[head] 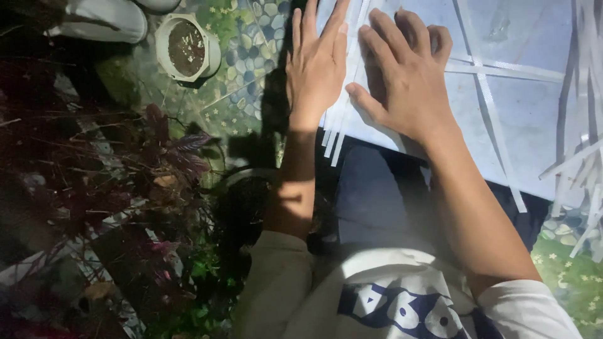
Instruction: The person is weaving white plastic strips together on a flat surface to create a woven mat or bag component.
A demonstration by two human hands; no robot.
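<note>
Under both palms, the pale board (502, 94) on my lap is carrying white paper strips (342, 119). I'm flattening them: left hand (317, 63) & right hand (405, 75) spread, no grip pinching. Next probably needs a fingertip pinch on one strip.

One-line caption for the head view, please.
Left hand and right hand press flat on white paper strips laid across a pale board, beside a potted plant.

Home garden patio, pebble-patterned floor (251, 37), potted soil (186, 47), dark red-leaved plants (169, 150)
</note>
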